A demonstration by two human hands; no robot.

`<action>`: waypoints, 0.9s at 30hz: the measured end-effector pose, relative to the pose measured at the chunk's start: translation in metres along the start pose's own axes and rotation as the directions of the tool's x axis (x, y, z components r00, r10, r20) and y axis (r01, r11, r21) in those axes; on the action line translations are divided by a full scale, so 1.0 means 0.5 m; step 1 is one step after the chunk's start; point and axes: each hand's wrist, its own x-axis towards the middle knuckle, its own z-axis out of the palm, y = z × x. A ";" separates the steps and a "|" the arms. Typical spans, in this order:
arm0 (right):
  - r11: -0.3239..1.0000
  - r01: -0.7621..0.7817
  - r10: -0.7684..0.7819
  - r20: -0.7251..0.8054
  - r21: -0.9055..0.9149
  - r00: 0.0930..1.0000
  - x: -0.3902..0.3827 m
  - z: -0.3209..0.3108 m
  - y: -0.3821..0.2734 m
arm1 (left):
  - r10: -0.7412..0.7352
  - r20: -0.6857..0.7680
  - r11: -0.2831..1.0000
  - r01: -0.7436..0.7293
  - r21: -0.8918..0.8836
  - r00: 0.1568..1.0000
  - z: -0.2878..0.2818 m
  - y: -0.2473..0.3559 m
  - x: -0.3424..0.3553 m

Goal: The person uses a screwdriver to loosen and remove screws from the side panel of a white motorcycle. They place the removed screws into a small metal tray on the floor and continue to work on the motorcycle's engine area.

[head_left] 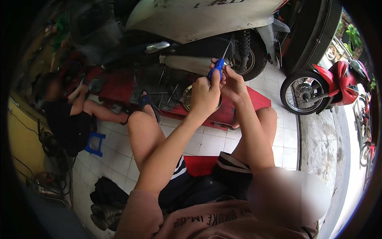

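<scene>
Left hand wraps a thin-shafted blue-handled tool, right hand against it, grip unclear; we'd judge work underway, rear wheel mounted, nothing visibly finished.

A yellow wall flanks the white tiled floor, with daylight at right.

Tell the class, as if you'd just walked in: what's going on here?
A seated person holds up a blue-handled tool. The left hand is closed around the handle, and the right hand is close against it. The tool's thin shaft points toward the rear wheel of a pale scooter by a red platform; whether it touches is unclear. Another person sits off to the left.
</scene>
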 end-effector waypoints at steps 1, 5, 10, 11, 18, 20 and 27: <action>0.997 0.012 -0.005 0.084 -0.081 0.996 -0.006 0.007 0.004 | -0.171 0.110 0.914 0.199 -0.354 0.979 -0.005 0.006 0.002; 0.996 0.053 -0.052 0.014 -0.069 0.999 -0.002 -0.008 0.007 | -0.230 0.285 0.824 0.342 -0.452 0.931 -0.011 0.003 0.006; 0.986 0.116 -0.115 0.015 -0.118 0.993 0.004 -0.010 0.003 | 0.411 -0.091 0.841 -0.339 0.422 0.907 -0.004 0.001 0.002; 0.980 0.136 -0.144 -0.047 -0.142 0.988 0.003 0.004 0.005 | 0.586 -0.017 0.625 -0.438 0.646 0.810 -0.012 0.007 -0.005; 0.998 0.058 -0.058 -0.030 -0.014 0.998 0.002 -0.003 0.011 | 0.366 -0.062 0.900 -0.336 0.276 0.929 0.005 -0.033 0.009; 0.995 0.082 -0.080 0.033 -0.054 0.996 -0.007 0.029 -0.003 | 0.017 0.059 0.937 0.005 -0.349 0.998 0.012 -0.027 0.000; 0.996 0.082 -0.080 0.055 -0.041 0.995 0.000 -0.021 -0.012 | -0.156 0.206 0.933 0.213 -0.291 0.966 0.008 0.005 -0.019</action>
